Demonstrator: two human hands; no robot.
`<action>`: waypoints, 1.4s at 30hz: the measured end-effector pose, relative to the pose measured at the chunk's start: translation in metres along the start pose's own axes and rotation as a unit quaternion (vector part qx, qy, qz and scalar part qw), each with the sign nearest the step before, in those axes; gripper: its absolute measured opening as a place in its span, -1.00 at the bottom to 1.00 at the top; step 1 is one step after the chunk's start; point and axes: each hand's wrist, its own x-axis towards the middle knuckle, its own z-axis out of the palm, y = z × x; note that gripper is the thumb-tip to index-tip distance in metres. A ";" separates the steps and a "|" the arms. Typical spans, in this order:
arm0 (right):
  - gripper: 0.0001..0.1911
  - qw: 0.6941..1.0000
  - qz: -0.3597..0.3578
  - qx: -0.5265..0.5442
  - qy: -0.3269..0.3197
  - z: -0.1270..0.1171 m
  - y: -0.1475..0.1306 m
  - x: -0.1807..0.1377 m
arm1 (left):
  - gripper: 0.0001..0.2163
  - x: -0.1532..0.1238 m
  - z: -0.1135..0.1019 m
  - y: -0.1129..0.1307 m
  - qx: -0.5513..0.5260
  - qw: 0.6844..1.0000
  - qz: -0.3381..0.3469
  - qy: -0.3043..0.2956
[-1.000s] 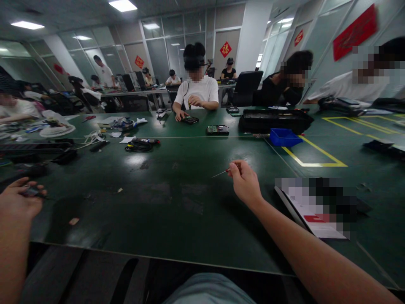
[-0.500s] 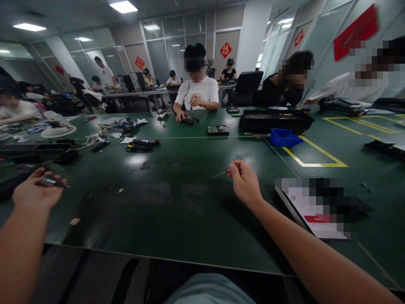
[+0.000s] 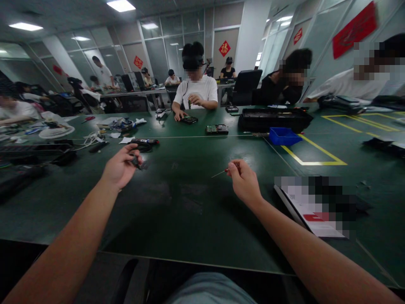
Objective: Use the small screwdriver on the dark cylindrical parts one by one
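My left hand (image 3: 120, 166) is above the left-middle of the green table, its fingers closed round a dark-handled screwdriver (image 3: 136, 162). Motion blurs that tool's tip. Just beyond this hand lies a coiled black cable (image 3: 144, 146). To the right, my right hand (image 3: 245, 181) pinches a thin screwdriver (image 3: 218, 173) with a red handle, the shaft pointing left. Most of its handle is hidden by the fingers. Both hands are above the tabletop, apart from each other.
A propped booklet (image 3: 311, 215), partly pixelated, lies right of my right forearm. Further back are a blue bin (image 3: 284, 137), a long black tray (image 3: 275, 120) and a circuit-board device (image 3: 217, 129). Across the table a person in white (image 3: 196, 90) handles a black device (image 3: 189, 120).
My left hand has swung from the far left toward the table's middle, carrying its screwdriver. My right hand has stayed almost still. The person opposite has raised a small tool slightly.
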 end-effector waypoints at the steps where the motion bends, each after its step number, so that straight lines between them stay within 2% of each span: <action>1: -0.71 1.000 0.000 0.000 0.002 0.000 0.000 0.000 | -0.64 -0.002 0.014 -0.006 0.011 0.999 0.006 -0.030; 5: -0.69 1.000 -0.003 0.000 0.004 -0.001 0.001 0.000 | -0.67 -0.015 0.068 -0.032 0.038 0.982 0.037 -0.182; 7: -0.69 1.000 -0.005 -0.001 -0.002 -0.002 0.001 0.000 | -0.61 -0.022 0.093 -0.049 0.071 0.967 0.057 -0.239; 10: -0.73 1.000 -0.010 -0.005 -0.019 -0.002 0.000 0.000 | -0.46 -0.032 0.122 -0.081 0.197 0.938 0.085 -0.271; 13: -0.78 0.999 -0.014 -0.011 -0.034 -0.002 -0.001 0.000 | -0.53 -0.039 0.137 -0.114 0.334 0.897 0.113 -0.265; 16: -0.75 0.999 -0.006 -0.028 -0.039 -0.003 -0.004 0.000 | -0.66 -0.041 0.136 -0.135 0.408 0.851 0.155 -0.291; 20: -0.65 0.999 -0.001 -0.034 -0.038 -0.002 -0.009 -0.002 | -0.69 -0.035 0.123 -0.141 0.436 0.812 0.212 -0.325; 24: -0.70 1.000 -0.001 0.021 -0.012 -0.002 -0.009 -0.003 | -0.63 -0.028 0.115 -0.142 0.428 0.823 0.197 -0.317; 27: -0.74 0.996 0.006 0.087 0.019 -0.001 -0.006 -0.003 | -0.66 -0.026 0.115 -0.142 0.422 0.833 0.185 -0.305; 30: -0.75 0.992 0.013 0.126 0.017 0.000 -0.001 -0.002 | -0.67 -0.028 0.116 -0.140 0.425 0.831 0.198 -0.299; 34: -0.75 0.992 0.013 0.127 0.005 0.001 0.000 -0.002 | -0.66 -0.030 0.116 -0.139 0.423 0.827 0.211 -0.306; 42: -0.77 0.991 0.027 0.130 0.026 0.002 0.001 -0.001 | -0.63 -0.029 0.114 -0.140 0.417 0.828 0.213 -0.309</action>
